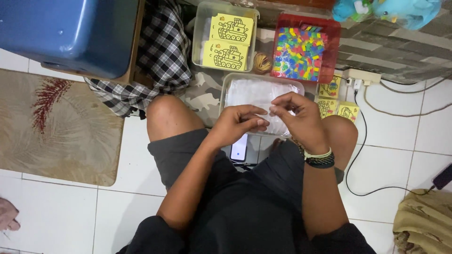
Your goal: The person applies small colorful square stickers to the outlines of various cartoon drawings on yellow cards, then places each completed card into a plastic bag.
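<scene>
I sit on the floor, both hands raised in front of me over a clear plastic container [231, 83] that holds clear plastic sleeves. My left hand [238, 123] has its fingers curled, fingertips meeting those of my right hand [296, 115]. Something thin and clear seems pinched between them, but it is too small to make out. A clear tub [200, 35] beyond holds yellow cards with a tank drawing [229, 42]. To its right a red tray [333, 44] is full of small multicoloured pieces.
More yellow cards [335, 101] lie on the tiles at right, near a power strip [362, 75] and cable. A phone [239, 149] lies between my legs. A blue bin [66, 33], checked cloth [155, 56], rug [52, 127] and plush toy [400, 10] surround me.
</scene>
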